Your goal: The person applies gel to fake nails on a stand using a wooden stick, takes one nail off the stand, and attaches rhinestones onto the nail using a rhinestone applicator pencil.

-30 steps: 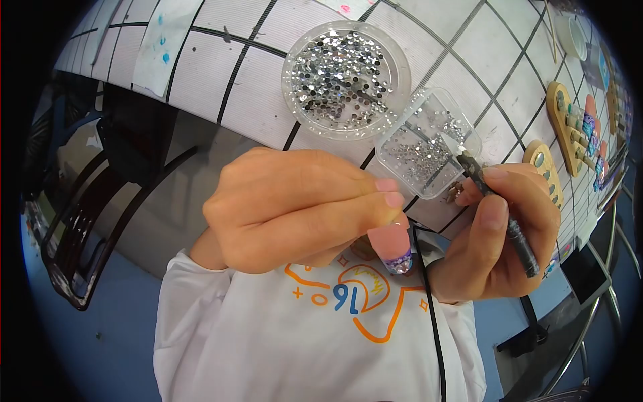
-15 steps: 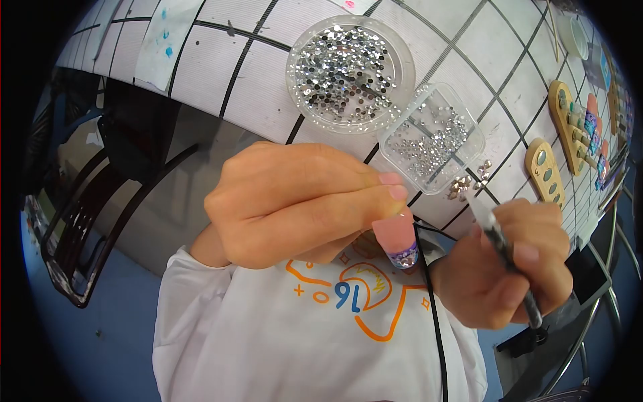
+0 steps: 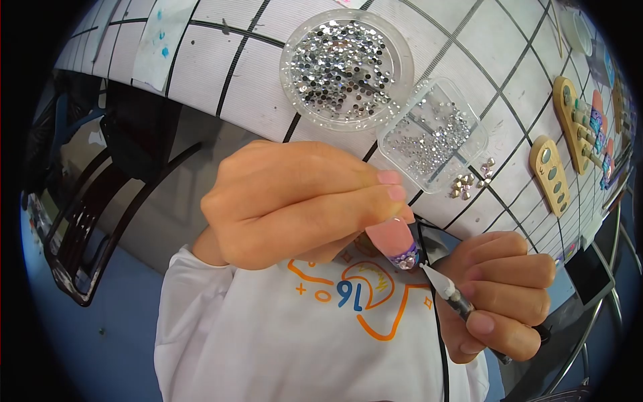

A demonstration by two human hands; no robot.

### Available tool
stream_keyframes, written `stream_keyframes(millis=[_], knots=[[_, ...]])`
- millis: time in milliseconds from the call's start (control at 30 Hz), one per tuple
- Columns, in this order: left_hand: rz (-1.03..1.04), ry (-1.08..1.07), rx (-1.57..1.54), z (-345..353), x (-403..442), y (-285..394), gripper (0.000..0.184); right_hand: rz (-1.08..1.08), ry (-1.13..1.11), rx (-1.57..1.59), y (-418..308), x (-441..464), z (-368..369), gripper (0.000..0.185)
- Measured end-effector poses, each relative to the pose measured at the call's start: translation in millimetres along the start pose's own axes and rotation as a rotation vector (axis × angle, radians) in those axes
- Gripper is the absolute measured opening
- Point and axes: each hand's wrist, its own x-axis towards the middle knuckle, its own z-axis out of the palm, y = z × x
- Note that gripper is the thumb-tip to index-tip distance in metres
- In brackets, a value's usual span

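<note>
A pink press-on nail with a purple, rhinestone-set tip is pinched between the thumb and fingers of my left hand. Whatever supports the nail from behind is hidden by the fingers. My right hand grips a dark, pen-like picker with a white tapered end. Its point sits right beside the decorated nail tip; I cannot tell whether the two touch. Beyond the hands lie a small clear box of tiny rhinestones and a round clear dish of larger flat stones.
Loose shaped gems lie on the tiled-pattern tablecloth beside the box. Wooden nail stands are at the right, one bearing decorated nails. A paint-spotted paper strip is at upper left; a dark chair stands below.
My right hand has brought the picker from near the loose gems down and left to the nail's tip. My left hand has shifted slightly and the nail is now tilted more.
</note>
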Motion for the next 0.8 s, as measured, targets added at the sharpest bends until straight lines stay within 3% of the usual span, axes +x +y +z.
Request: stream_keyframes(millis=[800], knots=[[-0.007,-0.033,0.000,-2.9,-0.4,-0.1,0.034,0.008,-0.019,-0.027,-0.7,-0.8,1.1,0.020]])
